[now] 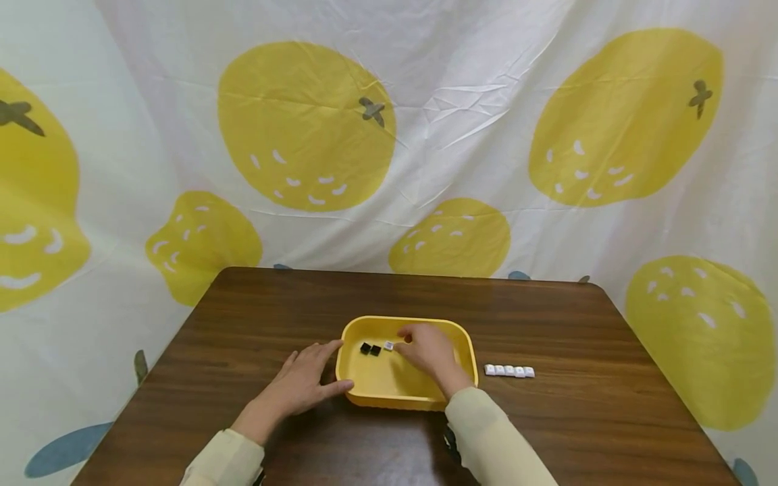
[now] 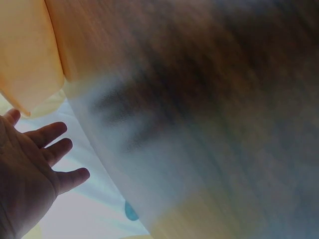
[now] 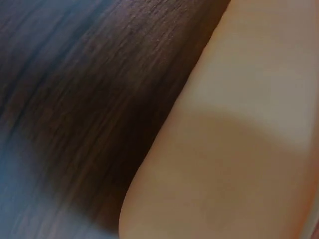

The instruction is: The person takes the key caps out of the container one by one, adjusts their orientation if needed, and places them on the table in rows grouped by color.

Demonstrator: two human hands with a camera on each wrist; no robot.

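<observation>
A yellow rectangular tray (image 1: 401, 398) stands on the wooden table. Two black keycaps (image 1: 370, 349) and one white keycap (image 1: 389, 345) lie inside it, toward the left. My right hand (image 1: 430, 349) reaches over the tray with bent fingers, its thumb tip right at the white keycap; I cannot tell whether the fingers pinch anything. At the tray's left end is my left hand (image 1: 304, 378), fingers spread, with the index fingertip and thumb against the rim. In the left wrist view the left hand's fingers (image 2: 50, 134) extend beside the tray's side.
To the right of the tray, several white keycaps (image 1: 509, 370) form a straight row on the dark wooden table (image 1: 583, 405). Behind the table hangs a white curtain (image 1: 462, 135) printed with yellow lemons. The tray's outer wall (image 3: 224, 164) fills much of the right wrist view.
</observation>
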